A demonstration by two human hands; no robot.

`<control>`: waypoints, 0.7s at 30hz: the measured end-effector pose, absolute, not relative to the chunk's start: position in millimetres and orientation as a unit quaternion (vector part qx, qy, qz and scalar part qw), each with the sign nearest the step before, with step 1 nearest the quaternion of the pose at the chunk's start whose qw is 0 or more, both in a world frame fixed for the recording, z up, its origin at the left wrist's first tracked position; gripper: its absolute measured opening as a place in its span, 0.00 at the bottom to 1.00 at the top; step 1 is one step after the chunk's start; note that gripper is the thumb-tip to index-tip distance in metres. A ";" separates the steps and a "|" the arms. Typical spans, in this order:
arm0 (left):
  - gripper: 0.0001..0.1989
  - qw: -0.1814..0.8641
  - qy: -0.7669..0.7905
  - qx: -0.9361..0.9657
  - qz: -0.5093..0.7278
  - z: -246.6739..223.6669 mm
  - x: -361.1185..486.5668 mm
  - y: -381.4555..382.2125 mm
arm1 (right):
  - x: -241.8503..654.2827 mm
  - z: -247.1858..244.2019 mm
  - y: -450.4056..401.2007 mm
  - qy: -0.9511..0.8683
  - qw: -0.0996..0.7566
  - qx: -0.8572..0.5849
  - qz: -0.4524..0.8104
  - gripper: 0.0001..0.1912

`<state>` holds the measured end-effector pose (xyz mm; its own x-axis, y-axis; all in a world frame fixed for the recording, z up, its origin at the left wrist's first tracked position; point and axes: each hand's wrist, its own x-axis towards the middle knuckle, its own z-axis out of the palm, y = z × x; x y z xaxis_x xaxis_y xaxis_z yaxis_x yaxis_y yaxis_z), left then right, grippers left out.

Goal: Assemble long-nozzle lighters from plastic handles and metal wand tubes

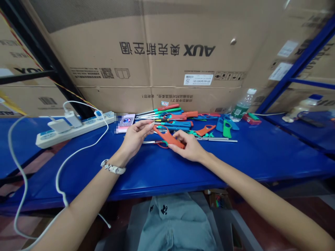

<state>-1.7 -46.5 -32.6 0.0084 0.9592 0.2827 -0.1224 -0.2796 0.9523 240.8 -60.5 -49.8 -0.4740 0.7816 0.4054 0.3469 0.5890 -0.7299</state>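
Observation:
An orange plastic handle [170, 138] with an oval opening is held just above the blue table. My right hand [190, 145] is closed round its wide lower end. At its narrow upper end, my left hand [136, 136] pinches with thumb and fingertips. Behind and below my hands lie long-nosed lighters with red, green and blue handles, one of them a blue lighter [178, 124]. Another orange handle piece [206, 130] rests to the right, beside small green parts. A thin metal rod [220, 139] lies in front of it.
A white power strip [75, 129] with plugs and a white cable [78, 150] is on the left. A phone-like pink item [126, 122] lies near the pile. Right of it stand a green-labelled bottle [242, 106], blue and green handle pieces, and a red box [251, 119]. Cardboard [167, 21] rises behind.

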 end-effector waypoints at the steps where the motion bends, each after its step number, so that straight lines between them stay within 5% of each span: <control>1: 0.15 0.466 0.382 0.531 0.595 -32.8 -1.1 -46.3 | 238.9 -50.4 -62.8 -0.807 0.367 -0.339 0.315 0.14; 8: 0.10 0.504 0.357 0.505 0.603 -30.0 2.8 -49.9 | 230.7 -53.5 -70.0 -0.789 0.369 -0.309 0.383 0.15; 16: 0.17 0.490 0.363 0.472 0.637 -24.9 1.2 -51.3 | 238.3 -51.9 -64.3 -0.789 0.408 -0.338 0.310 0.12; 21: 0.17 0.491 0.383 0.470 0.625 -25.6 4.2 -53.1 | 239.2 -52.8 -63.0 -0.795 0.394 -0.394 0.240 0.19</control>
<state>4.2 -53.1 -25.6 -0.0759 0.9743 0.2123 -0.2534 -0.2247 0.9409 239.2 -63.0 -52.8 -0.3804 0.8152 0.4368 0.4368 0.5746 -0.6921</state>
